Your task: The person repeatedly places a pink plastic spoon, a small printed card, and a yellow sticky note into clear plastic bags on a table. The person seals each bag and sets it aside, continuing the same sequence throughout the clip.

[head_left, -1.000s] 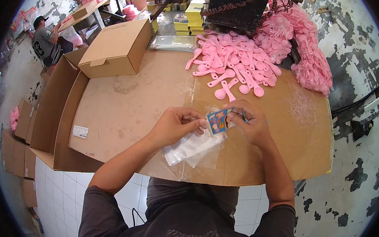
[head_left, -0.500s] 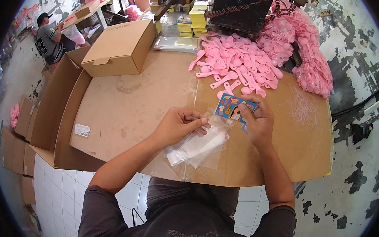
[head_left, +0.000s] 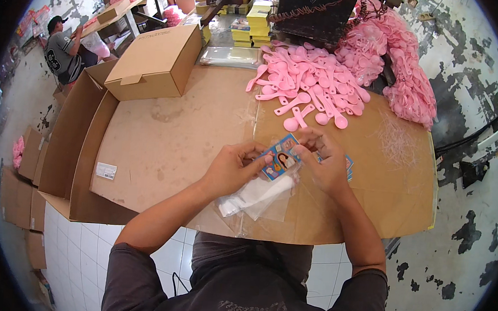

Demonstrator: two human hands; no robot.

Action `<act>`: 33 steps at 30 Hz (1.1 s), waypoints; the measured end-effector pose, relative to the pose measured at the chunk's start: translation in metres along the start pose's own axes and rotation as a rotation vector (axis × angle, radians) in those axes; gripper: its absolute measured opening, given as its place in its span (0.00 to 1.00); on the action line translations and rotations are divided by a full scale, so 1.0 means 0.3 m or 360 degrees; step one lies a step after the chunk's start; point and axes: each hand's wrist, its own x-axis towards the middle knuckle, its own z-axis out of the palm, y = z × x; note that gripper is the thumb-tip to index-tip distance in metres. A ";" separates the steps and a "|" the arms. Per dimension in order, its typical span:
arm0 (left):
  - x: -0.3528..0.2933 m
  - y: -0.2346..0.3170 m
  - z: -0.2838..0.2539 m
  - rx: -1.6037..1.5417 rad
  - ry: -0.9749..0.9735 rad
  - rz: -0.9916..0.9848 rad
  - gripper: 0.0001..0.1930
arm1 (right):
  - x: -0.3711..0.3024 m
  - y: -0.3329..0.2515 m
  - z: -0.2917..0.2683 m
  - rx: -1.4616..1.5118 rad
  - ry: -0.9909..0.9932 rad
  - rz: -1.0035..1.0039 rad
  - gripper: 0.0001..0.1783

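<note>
A small blue printed card [head_left: 277,165] is pinched between my two hands, tilted above the cardboard-covered table. My left hand [head_left: 232,166] grips its left edge between thumb and fingers. At its upper right, my right hand [head_left: 326,163] holds it the same way. More blue cards [head_left: 348,168] show partly behind my right hand; whether that hand holds them too is hidden. Clear plastic bags [head_left: 264,197] lie just below the card, their upper part covered by it. A heap of pink plastic spoons [head_left: 316,82] lies beyond my right hand.
An open carton [head_left: 84,145] lines the table's left side, with a closed brown box [head_left: 152,64] at the far left. Bagged pink spoons [head_left: 407,79] hang over the far right corner. Clear plastic packs [head_left: 230,57] lie at the back. Another person [head_left: 67,50] works far left.
My right hand has brought the card down and left to the plastic bags. My left hand now grips the card's edge as well. More blue cards show right of my right hand.
</note>
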 end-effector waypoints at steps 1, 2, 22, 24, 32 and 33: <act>0.005 -0.005 -0.002 -0.0121 0.0039 -0.0021 0.12 | 0.002 0.004 -0.017 -0.0141 -0.0027 -0.0027 0.12; 0.010 -0.011 -0.002 -0.0243 0.0078 -0.0041 0.12 | 0.005 0.004 -0.025 -0.0283 -0.0054 -0.0054 0.12; 0.012 -0.024 -0.002 -0.0349 0.0092 -0.0020 0.12 | 0.109 -0.003 -0.078 -0.0321 -0.0019 0.0204 0.30; 0.002 -0.024 -0.006 -0.0330 0.0123 -0.0045 0.12 | 0.095 -0.014 -0.046 0.0008 -0.0172 0.0217 0.34; 0.004 -0.050 0.007 -0.0160 0.0028 0.0013 0.15 | 0.046 -0.047 0.017 0.0165 -0.0061 0.0057 0.38; -0.003 -0.044 0.004 -0.0156 0.0041 0.0012 0.15 | 0.040 -0.041 0.034 0.0172 -0.0074 0.0055 0.38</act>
